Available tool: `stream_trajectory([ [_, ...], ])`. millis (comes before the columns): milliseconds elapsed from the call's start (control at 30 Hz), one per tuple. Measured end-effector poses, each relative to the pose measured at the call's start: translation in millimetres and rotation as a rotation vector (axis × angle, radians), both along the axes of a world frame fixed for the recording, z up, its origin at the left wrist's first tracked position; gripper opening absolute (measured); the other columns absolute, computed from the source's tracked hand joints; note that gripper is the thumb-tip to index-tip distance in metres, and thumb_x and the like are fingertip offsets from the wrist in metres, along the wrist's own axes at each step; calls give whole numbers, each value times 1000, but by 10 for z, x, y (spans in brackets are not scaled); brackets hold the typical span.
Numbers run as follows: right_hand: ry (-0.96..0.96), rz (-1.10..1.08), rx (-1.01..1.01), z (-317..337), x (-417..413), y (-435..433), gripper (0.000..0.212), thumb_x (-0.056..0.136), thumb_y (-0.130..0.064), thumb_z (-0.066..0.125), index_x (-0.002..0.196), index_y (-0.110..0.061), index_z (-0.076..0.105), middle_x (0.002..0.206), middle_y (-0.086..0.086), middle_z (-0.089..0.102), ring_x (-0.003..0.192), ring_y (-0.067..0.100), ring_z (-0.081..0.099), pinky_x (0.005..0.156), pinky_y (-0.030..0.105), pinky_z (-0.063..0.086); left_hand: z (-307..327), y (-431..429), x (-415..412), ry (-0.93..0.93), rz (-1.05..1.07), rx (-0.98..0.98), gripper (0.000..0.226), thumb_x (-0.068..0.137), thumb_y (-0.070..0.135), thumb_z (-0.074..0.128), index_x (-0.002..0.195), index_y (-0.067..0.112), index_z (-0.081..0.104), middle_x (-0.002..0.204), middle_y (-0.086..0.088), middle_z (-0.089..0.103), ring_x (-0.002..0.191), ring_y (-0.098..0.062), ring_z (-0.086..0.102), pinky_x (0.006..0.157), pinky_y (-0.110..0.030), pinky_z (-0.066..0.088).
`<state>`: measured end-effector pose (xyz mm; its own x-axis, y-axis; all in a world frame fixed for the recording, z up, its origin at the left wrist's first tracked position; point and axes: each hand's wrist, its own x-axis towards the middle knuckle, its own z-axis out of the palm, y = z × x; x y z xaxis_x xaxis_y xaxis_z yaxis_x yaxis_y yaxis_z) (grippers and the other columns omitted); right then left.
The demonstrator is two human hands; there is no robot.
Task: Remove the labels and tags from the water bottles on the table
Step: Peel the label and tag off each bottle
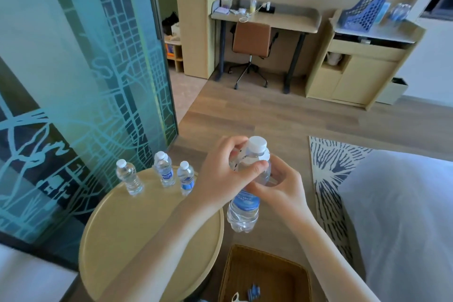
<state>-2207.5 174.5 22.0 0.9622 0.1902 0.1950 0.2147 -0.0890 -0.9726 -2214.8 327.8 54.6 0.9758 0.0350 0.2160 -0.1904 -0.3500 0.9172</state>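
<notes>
Held bottle [245, 202] — blue label on, white cap, raised between round table [147, 216] and wicker basket [267, 274]. Left hand [220, 174] curls round its neck; right hand [282, 191] grips its body. On table — bare bottle [128, 179], labelled bottles [166, 174].

A row of bottles [128, 178] stands on the far edge of the round table [137, 228], at near left. Just right of it, over a basket [230, 265], the left hand [220, 174] and right hand [282, 189] grip the held bottle [244, 213]. The bed [404, 216] lies right, the desk [269, 17] far.

left hand [220, 175] gripping, right hand [283, 191] gripping, raised together
</notes>
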Motion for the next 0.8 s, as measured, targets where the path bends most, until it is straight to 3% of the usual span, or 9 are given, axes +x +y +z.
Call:
stream_trajectory([
  [133, -9, -14, -10, -9, -56, -69, 56, 70, -7, 88, 118, -32, 70, 105, -6, 77, 98, 10, 74, 76, 18, 56, 16, -89, -10, -50, 6, 1, 43, 68, 57, 71, 105, 36, 62, 102, 19, 61, 100, 4, 57, 80, -4, 39],
  [400, -26, -62, -17, -9, -130, -197, 61, 69, -17, 88, 123, -34, 68, 111, -7, 76, 105, 12, 72, 85, 25, 59, -29, -240, 73, -114, 11, -33, 44, 67, 57, 72, 99, 28, 66, 96, 14, 65, 94, -7, 62, 77, -13, 47],
  [533, -48, -91, -34, -5, -141, -237, 61, 69, -17, 91, 123, -36, 68, 110, -10, 76, 104, 11, 72, 84, 23, 58, -8, -256, 92, -17, -75, -95, 47, 62, 57, 74, 100, 31, 65, 96, 16, 66, 92, -2, 62, 75, -12, 47],
  [667, -45, -96, -57, -12, -125, -262, 63, 68, -15, 89, 121, -40, 68, 109, -11, 76, 103, 9, 72, 84, 21, 57, 125, -150, 170, 149, -216, -34, 56, 58, 67, 71, 103, 35, 67, 97, 14, 68, 86, 4, 60, 73, -9, 43],
  [733, -45, -95, -71, -17, -125, -275, 64, 67, -12, 90, 116, -47, 68, 107, -13, 76, 101, 7, 72, 82, 15, 55, 223, -53, 221, 254, -313, -51, 53, 68, 71, 64, 106, 34, 69, 98, 11, 72, 88, 1, 65, 75, -12, 45],
  [800, -42, -101, -80, -22, -131, -292, 65, 65, -15, 92, 116, -49, 67, 109, -15, 76, 103, 5, 71, 82, 12, 53, 291, 18, 279, 329, -360, -84, 43, 91, 60, 52, 107, 25, 73, 91, 9, 74, 83, -3, 66, 76, -17, 46],
])
